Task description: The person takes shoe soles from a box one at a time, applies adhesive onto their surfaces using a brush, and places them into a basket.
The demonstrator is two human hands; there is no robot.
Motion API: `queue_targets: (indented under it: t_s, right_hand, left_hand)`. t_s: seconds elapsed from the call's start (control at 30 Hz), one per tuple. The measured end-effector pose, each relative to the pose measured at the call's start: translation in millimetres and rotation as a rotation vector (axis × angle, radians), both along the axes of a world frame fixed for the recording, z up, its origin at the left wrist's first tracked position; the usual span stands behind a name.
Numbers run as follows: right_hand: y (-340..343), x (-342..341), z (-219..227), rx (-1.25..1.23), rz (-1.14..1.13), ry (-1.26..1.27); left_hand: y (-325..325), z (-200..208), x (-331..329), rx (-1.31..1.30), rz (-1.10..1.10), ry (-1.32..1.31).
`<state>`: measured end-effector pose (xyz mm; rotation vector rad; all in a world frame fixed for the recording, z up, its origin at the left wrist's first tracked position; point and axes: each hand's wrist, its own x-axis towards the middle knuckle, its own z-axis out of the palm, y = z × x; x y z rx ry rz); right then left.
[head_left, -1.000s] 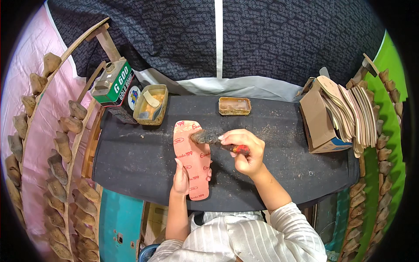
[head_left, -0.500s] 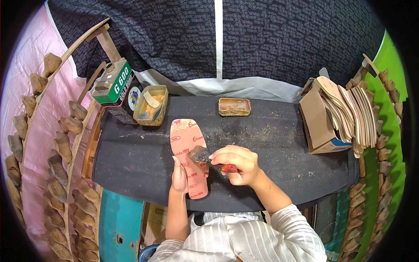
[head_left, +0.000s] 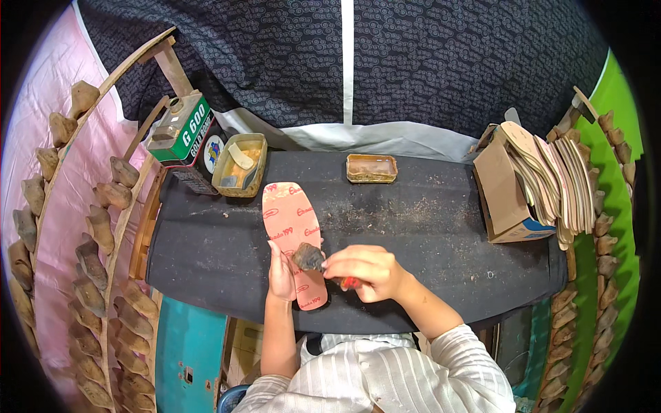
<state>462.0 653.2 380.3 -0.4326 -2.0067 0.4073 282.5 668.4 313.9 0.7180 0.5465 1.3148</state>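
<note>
A pinkish insole board printed in red stands up from the table, tall and rounded at its far end. My left hand is closed around its lower left edge. In my right hand is a glue brush with a red handle and a dark, crusted, flat head. That head lies over the lower middle of the board, seemingly touching its face. My right fingers wrap the handle, so part of it is hidden.
A shallow tan dish with brownish content sits at the table's back. Back left are a green-and-black metal can and a yellowish tub. On the right, a cardboard box holds many stacked insoles. Racks of wooden shoe lasts flank both sides.
My right hand and the brush have moved down toward me along the board. The board has shifted slightly left and away from me, with my left hand still gripping it.
</note>
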Motion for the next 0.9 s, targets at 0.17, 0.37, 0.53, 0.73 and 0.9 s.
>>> queue_targets:
  t_s: [0.17, 0.37, 0.53, 0.73, 0.9]
  right_hand:
    - [2.9, 5.2, 4.4, -0.002, -0.044, 0.078]
    - [3.0, 5.4, 2.7, 0.063, -0.238, 0.076]
    - [-11.2, 10.0, -9.6, -0.074, -0.054, 0.036]
    - [-5.0, 32.8, 6.7, 0.021, -0.325, 0.228]
    - [45.6, 55.7, -10.1, -0.092, -0.612, 0.289]
  left_hand:
    - [0.1, -2.7, 5.4, -0.086, 0.106, -0.019]
    - [-5.0, 9.7, 11.0, -0.040, 0.020, -0.202]
    - [3.9, -13.5, -4.8, 0.002, 0.116, -0.076]
    - [4.8, -15.9, -14.0, 0.010, -0.061, -0.213]
    - [-2.2, -17.6, -11.4, -0.073, -0.048, -0.228]
